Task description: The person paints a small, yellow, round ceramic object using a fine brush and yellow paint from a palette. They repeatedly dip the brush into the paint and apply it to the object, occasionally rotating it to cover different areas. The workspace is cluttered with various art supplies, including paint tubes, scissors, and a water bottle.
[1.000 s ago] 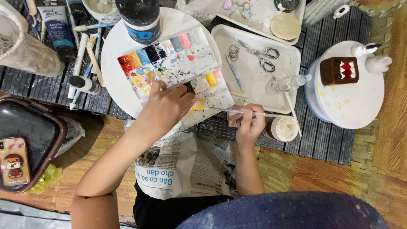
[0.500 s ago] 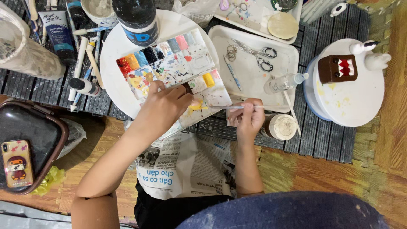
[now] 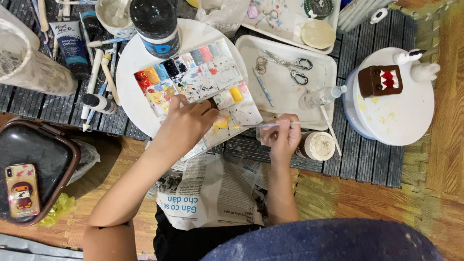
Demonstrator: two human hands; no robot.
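Holding a thin brush (image 3: 270,125) in pinched right hand (image 3: 282,137) fingers at frame centre, tip in yellow paint, while the left hand (image 3: 186,126) curls around a small object over the well-used palette (image 3: 198,87)

Glossy white plastic palette (image 3: 227,72) smeared with paint, matt crumpled newspaper (image 3: 212,193), shiny metal scissors (image 3: 290,65), dark slatted wood mat (image 3: 367,164)

A dark slatted mat (image 3: 372,159) lies over a warm wooden floor (image 3: 449,159), evenly lit, with a woven green edge.
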